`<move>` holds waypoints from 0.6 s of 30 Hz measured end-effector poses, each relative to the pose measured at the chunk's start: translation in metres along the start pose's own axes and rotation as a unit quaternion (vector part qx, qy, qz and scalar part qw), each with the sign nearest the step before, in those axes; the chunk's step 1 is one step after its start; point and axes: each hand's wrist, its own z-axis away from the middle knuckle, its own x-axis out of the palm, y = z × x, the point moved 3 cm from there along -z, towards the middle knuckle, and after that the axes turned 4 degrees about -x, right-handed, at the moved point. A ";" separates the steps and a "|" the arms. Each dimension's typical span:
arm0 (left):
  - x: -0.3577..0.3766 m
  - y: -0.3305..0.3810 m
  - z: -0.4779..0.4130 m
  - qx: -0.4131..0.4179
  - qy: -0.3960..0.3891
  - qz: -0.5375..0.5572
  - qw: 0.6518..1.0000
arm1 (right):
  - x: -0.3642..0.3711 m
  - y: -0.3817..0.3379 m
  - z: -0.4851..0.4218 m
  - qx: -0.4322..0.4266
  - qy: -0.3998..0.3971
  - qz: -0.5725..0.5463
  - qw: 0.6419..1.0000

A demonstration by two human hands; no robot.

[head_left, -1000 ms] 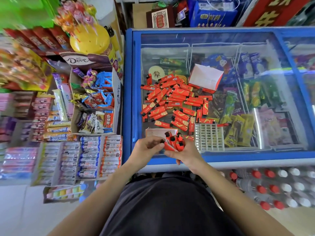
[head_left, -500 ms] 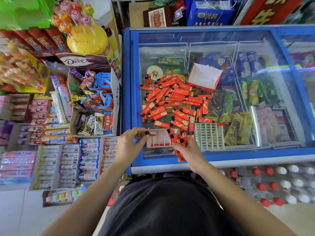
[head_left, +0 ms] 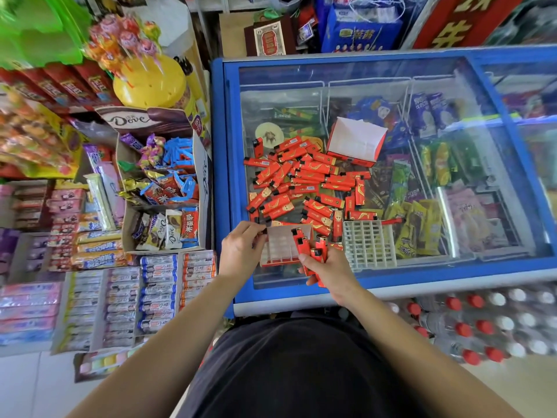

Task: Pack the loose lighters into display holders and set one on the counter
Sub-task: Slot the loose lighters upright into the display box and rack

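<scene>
The right hand (head_left: 330, 268) gripped a bunch (head_left: 310, 248) of red lighters, fanned, their long axes running near to far, black heads pointing away from the person and the bases sticking out below the palm. The foremost one leaned left, over the near right corner of the holder (head_left: 280, 247), a red tray with a white compartment insert lying flat on the glass of the freezer (head_left: 422, 267), near its front edge. The left hand (head_left: 241, 251) had its fingers curled at the holder's far left corner; whether it pinched the rim or a lighter could not be told. Half a second before, that hand had been left of the holder, pinching one lighter at its edge; it had since moved right. The bunch had barely shifted. The loose pile (head_left: 301, 182) lay just beyond, pointing every way, with a white grid (head_left: 369, 247) right of the hands and an open box (head_left: 355, 143) farther back.
</scene>
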 end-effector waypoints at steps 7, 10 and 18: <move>-0.008 0.016 -0.002 0.031 -0.020 -0.053 0.998 | 0.004 -0.004 -0.003 0.007 -0.033 -0.006 0.999; -0.015 0.022 -0.006 0.091 -0.095 -0.017 0.991 | 0.007 -0.010 -0.002 0.009 -0.082 -0.012 0.997; -0.025 0.010 -0.009 0.052 -0.250 0.151 0.955 | 0.011 -0.010 0.001 0.057 -0.145 -0.063 0.986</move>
